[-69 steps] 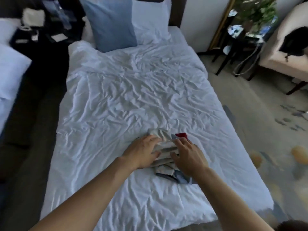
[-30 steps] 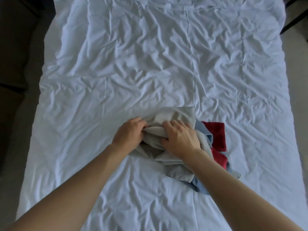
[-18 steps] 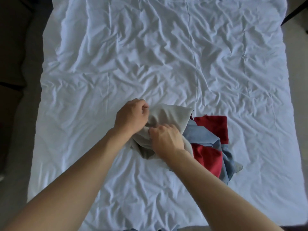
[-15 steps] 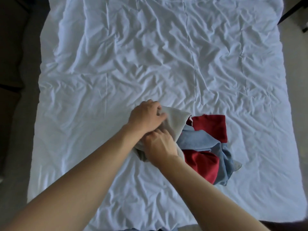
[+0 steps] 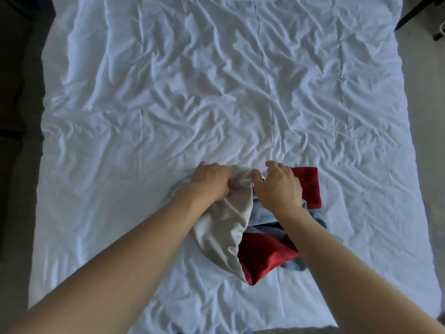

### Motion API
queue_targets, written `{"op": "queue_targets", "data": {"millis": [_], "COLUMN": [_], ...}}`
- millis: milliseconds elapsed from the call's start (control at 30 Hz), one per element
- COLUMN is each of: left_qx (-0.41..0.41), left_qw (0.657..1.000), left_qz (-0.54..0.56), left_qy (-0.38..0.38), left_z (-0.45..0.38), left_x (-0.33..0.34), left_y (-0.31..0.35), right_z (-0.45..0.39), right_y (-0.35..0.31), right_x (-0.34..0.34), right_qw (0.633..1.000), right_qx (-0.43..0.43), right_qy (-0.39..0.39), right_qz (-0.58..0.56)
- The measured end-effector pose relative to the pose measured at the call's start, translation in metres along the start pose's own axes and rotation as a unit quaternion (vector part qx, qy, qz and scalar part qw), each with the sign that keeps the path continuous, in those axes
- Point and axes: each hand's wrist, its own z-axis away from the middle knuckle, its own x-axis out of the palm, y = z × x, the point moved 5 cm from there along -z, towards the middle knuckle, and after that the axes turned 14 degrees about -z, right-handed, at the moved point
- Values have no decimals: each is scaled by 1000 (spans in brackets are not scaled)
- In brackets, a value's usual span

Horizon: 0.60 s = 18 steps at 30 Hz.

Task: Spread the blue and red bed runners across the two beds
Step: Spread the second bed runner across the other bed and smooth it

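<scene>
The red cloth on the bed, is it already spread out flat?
No, the red cloth lies bunched in a heap with blue cloth and pale grey fabric, which the left hand grips.

Soft, dim daylight is falling evenly over the white bed sheet (image 5: 216, 92), giving it a cool bluish cast. The creases are throwing only gentle, shallow shadows, and nothing is glaring. The floor (image 5: 16, 116) along the left edge is sinking into near black. The wide lens is bending the bed's sides outward toward the frame edges. The forearms near the bottom corners are looking slightly soft, while the middle is staying reasonably sharp.
</scene>
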Motion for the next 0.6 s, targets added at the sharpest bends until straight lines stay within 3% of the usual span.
{"op": "queue_targets", "data": {"millis": [100,200,300,400,467,533,600], "left_qx": [-33,-141,-170,-101,-78,-79,-78], "left_qw": [997,965,936,964,965,964,978], "left_qz": [69,210,289,240,197,171,109], "left_qy": [30,67,108,-43,-153,-190,-162], "left_z": [11,14,11,5,7,8,9], "left_x": [3,-8,-25,-25,-15,-6,-3], "left_y": [-8,-30,-47,-42,-38,-39,-40], "right_z": [-8,4,26,44,57,72,80], "right_y": [-7,-35,-66,-89,-96,-99,-94], "right_x": [21,40,53,76,84,77,66], "right_qw": [993,993,986,975,964,948,937], "right_qx": [56,-25,-127,-170,-201,-250,-286], "right_qy": [-90,-100,-59,-116,-158,-161,-153], "right_qz": [-52,-56,-86,-82,-72,-117,-132]}}
